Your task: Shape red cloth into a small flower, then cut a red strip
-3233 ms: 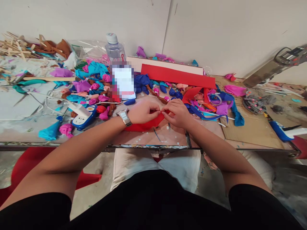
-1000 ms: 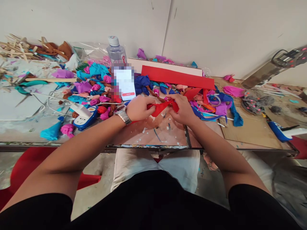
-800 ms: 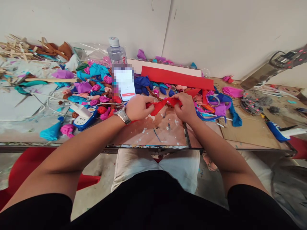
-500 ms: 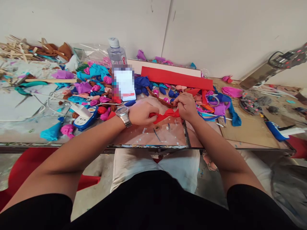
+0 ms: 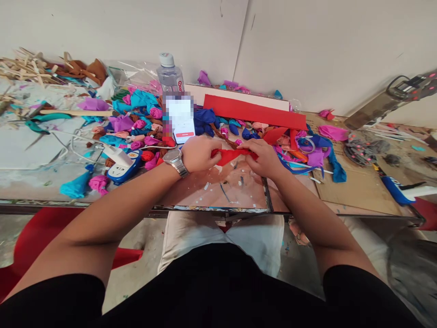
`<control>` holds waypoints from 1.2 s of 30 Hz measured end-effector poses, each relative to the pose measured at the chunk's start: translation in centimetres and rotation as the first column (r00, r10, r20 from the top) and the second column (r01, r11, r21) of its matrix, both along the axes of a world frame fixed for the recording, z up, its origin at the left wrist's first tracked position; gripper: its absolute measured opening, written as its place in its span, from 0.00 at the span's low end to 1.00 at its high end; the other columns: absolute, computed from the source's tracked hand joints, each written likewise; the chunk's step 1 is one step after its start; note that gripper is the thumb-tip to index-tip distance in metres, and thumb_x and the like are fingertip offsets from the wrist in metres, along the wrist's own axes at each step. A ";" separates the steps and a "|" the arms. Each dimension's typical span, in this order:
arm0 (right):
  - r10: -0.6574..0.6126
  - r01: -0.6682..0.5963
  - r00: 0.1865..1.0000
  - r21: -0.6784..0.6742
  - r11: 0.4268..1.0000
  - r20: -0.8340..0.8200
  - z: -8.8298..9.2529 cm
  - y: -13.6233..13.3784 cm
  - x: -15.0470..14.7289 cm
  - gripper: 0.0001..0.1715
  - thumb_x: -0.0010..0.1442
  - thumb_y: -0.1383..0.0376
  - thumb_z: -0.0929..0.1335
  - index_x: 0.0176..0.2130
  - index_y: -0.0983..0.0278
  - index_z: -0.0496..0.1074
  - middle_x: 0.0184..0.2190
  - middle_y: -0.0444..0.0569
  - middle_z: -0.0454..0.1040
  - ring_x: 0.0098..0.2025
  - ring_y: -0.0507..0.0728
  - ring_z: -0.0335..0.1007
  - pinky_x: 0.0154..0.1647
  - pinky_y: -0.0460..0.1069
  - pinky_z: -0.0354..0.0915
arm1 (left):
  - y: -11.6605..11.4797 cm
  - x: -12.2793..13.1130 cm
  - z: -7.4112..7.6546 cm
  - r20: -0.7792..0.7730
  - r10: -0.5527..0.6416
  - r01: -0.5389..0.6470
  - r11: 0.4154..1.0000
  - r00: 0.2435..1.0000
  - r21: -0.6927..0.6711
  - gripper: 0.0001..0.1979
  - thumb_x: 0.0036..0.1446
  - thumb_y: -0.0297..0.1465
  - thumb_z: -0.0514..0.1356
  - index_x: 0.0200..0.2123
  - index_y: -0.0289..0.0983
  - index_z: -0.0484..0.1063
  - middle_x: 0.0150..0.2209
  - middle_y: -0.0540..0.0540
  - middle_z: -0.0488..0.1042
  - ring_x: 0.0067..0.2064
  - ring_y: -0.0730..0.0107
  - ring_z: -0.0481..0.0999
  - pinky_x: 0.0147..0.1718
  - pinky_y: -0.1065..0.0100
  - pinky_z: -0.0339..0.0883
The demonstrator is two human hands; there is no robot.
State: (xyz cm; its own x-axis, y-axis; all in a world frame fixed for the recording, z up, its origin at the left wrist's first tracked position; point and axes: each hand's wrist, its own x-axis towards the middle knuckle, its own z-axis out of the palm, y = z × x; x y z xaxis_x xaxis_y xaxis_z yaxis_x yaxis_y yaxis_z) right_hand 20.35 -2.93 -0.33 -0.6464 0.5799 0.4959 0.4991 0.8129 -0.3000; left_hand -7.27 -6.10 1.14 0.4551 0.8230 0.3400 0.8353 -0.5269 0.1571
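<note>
A twisted strip of red cloth (image 5: pixel 229 156) stretches between my two hands above the worn brown tabletop (image 5: pixel 218 191). My left hand (image 5: pixel 199 154), with a metal wristwatch (image 5: pixel 175 162) on the wrist, is closed on the strip's left end. My right hand (image 5: pixel 264 157) is closed over its right end, fingers curled down. Just beyond my hands lies a pile of small rolled cloth buds (image 5: pixel 143 132) in pink, purple, blue and brown.
A phone (image 5: pixel 180 118) leans upright behind my left hand, a water bottle (image 5: pixel 170 77) behind it. A long red sheet (image 5: pixel 254 111) lies along the wall. A white and blue power strip (image 5: pixel 119 166) sits at left, cardboard (image 5: pixel 355 187) at right.
The red cloth lay wide and flat under my hands at first. Now it is gathered into a narrow twisted strip, held a little farther from the table edge.
</note>
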 end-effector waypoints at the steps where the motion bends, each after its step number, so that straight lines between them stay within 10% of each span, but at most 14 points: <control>1: -0.002 0.002 1.000 -0.007 1.000 -0.003 0.0 0.0 0.0 0.23 0.59 0.70 0.66 0.52 0.60 0.80 0.49 0.54 0.85 0.53 0.65 0.80 0.58 0.61 0.70 | 0.0 0.0 0.0 -0.007 0.001 -0.001 1.000 1.000 -0.001 0.14 0.61 0.38 0.57 0.32 0.39 0.80 0.27 0.42 0.78 0.29 0.59 0.76 0.28 0.62 0.52; 19: 0.034 -0.157 0.970 -0.511 0.845 -0.241 1.5 -0.9 -0.1 0.25 0.51 0.69 0.66 0.48 0.63 0.80 0.30 0.42 0.77 0.30 0.52 0.69 0.33 0.47 0.62 | 0.0 0.0 0.1 -0.045 0.004 -0.004 1.000 0.999 0.011 0.13 0.61 0.38 0.57 0.32 0.39 0.79 0.27 0.42 0.78 0.29 0.59 0.75 0.27 0.61 0.47; 24: 0.008 -0.266 0.946 -0.758 0.595 -0.325 2.1 -0.7 0.1 0.25 0.51 0.67 0.68 0.49 0.62 0.79 0.28 0.40 0.77 0.23 0.49 0.61 0.26 0.46 0.53 | -0.1 0.1 0.2 -0.024 -0.028 0.029 0.999 0.999 0.016 0.12 0.60 0.37 0.57 0.31 0.39 0.78 0.27 0.42 0.78 0.28 0.61 0.74 0.27 0.61 0.46; 29: -0.062 -0.403 0.896 -0.863 0.306 -0.440 1.9 -0.4 0.3 0.30 0.46 0.69 0.70 0.51 0.62 0.79 0.38 0.46 0.85 0.32 0.54 0.77 0.32 0.46 0.67 | -0.2 0.0 0.3 -0.008 -0.104 0.104 0.994 0.995 0.025 0.13 0.62 0.38 0.56 0.31 0.39 0.78 0.28 0.43 0.79 0.28 0.63 0.75 0.27 0.62 0.48; 36: -0.089 -0.546 0.820 -0.820 0.171 -0.565 2.2 -0.5 0.0 0.33 0.42 0.71 0.70 0.51 0.65 0.78 0.40 0.48 0.85 0.38 0.56 0.82 0.36 0.46 0.73 | -0.5 0.0 0.9 0.061 -0.181 0.183 0.983 0.982 -0.027 0.14 0.62 0.37 0.55 0.31 0.39 0.79 0.27 0.45 0.78 0.27 0.65 0.72 0.29 0.63 0.55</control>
State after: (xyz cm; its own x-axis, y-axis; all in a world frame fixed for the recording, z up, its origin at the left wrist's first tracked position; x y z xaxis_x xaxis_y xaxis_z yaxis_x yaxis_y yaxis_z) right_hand 20.39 -3.44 1.91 -0.7631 0.6431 -0.0648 -0.0857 -0.2000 -0.9761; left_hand -7.23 -6.64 2.07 0.5782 0.7395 0.3448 0.7151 -0.6628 0.2224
